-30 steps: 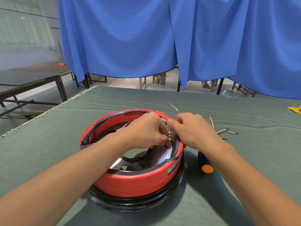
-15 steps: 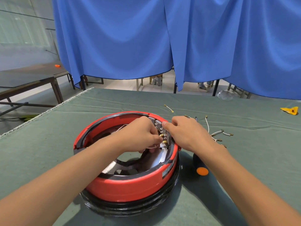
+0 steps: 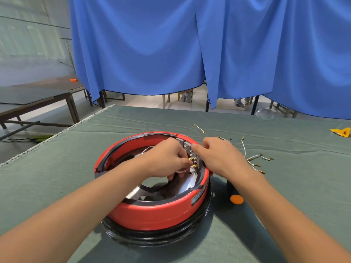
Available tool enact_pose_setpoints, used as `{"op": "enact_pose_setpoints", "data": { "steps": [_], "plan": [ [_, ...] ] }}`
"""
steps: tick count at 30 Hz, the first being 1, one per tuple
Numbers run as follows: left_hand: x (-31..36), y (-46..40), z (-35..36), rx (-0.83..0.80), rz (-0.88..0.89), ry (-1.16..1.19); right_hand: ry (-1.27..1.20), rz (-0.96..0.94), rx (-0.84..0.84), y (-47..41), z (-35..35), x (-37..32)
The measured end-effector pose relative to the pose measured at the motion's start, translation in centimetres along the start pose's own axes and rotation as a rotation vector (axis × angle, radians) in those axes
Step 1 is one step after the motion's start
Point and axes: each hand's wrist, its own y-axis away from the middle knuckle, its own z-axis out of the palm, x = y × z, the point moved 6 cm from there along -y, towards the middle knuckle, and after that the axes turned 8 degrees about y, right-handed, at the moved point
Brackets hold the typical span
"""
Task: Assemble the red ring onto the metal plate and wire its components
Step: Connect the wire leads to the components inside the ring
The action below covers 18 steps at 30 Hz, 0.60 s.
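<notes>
Green-cloth worktop point(image 3: 95, 168): red ring point(image 3: 152, 213) holding metal plate point(image 3: 188, 185); left hand point(image 3: 163, 160) fingers pinching white wire point(image 3: 180, 170), right hand point(image 3: 218, 156) fingers curled round terminal block point(image 3: 191, 154).

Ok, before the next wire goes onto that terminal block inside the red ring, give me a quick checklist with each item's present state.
1. Red ring seated on the black base: ok.
2. Terminal block steadied: ok, right hand rests against it at the rim.
3. Current wire in hand: ok, left hand pinches a white lead at the brass connectors.
4. Connector fully pushed home: cannot tell, fingers hide it.
5. Spare wires within reach: ok, on the cloth beside the right hand.
6. Screwdriver available: ok, lying right of the ring.
</notes>
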Motion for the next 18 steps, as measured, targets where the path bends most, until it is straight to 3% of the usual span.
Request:
{"op": "enact_pose_setpoints", "data": {
  "steps": [11,14,16,18],
  "plan": [
    [0.7,2.7,-3.6,0.233,-0.063,-0.143,0.154,0.051,0.012,0.0,-0.8,-0.3],
    [0.6,4.5,-5.6,0.558,-0.066,-0.303,0.220,0.077,0.108,0.2,-2.3,0.2],
    [0.5,5.8,-6.8,0.771,-0.016,-0.248,0.261,0.099,0.170,0.4,-3.2,0.5],
    [0.3,6.2,-7.5,0.867,0.016,-0.126,0.285,0.110,0.206,0.6,-3.5,0.6]
  ]
}}
